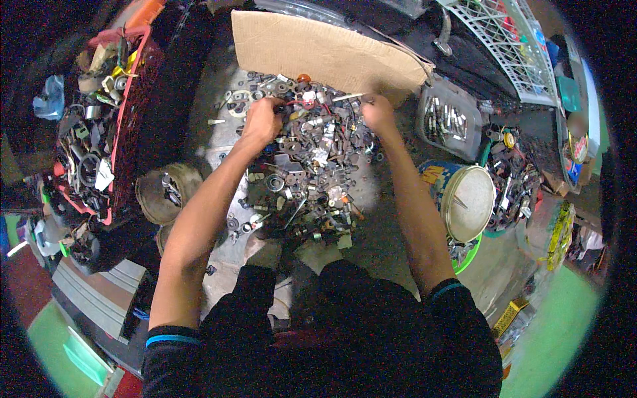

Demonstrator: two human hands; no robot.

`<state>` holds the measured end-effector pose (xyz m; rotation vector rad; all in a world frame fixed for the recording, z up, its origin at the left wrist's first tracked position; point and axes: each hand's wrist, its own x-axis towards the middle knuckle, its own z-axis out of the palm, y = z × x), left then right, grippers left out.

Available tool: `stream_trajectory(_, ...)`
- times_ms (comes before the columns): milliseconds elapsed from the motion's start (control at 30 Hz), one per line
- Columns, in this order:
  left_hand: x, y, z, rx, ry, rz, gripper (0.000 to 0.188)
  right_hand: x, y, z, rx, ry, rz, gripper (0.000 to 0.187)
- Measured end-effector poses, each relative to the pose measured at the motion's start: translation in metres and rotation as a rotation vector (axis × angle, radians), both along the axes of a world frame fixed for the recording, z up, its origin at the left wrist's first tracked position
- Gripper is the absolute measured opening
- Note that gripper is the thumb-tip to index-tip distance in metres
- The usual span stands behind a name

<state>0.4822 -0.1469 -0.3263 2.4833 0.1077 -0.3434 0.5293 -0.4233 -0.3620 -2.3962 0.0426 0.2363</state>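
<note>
A heap of small metal parts [325,156], with bolts, washers, rings and brackets mixed together, lies on the floor in front of me. At its far left side my left hand [264,121] has its fingers curled down to the parts; what lies between them is hidden. My right hand [377,113] is at the far right edge of the heap, fingers closed and a little blurred. A thin pale strip [348,97] lies just left of its fingertips, and I cannot tell whether the hand grips it. An orange round piece [304,78] sits at the far edge.
Behind the heap stands a cardboard sheet [318,50]. To the right are a clear tub of metal cylinders [474,106], a lidded bucket [471,202] and a pile of dark parts [514,179]. On the left are a red crate [119,152] full of parts and a round tub [151,199].
</note>
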Motion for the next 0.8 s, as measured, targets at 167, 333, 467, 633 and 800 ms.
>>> stream_trajectory(167,-0.008,0.019,-0.005,-0.055,-0.021,-0.004,0.039,0.001,0.044,0.035,-0.114,0.161,-0.166,0.045)
stream_trajectory(333,-0.002,0.014,0.001,-0.048,-0.031,-0.142,0.048,0.001,0.065,0.024,-0.377,0.082,-0.169,0.042)
stream_trajectory(467,-0.003,0.011,-0.002,-0.04,-0.093,-0.17,0.047,-0.007,0.059,0.029,-0.183,0.191,-0.164,0.033)
stream_trajectory(633,-0.003,-0.008,0.02,0.087,-0.005,-0.205,0.034,-0.012,0.045,0.013,-0.27,-0.088,-0.046,0.043)
stream_trajectory(800,-0.001,-0.004,0.007,-0.072,-0.341,-0.193,0.025,0.001,0.038,0.028,-0.287,0.033,0.125,0.041)
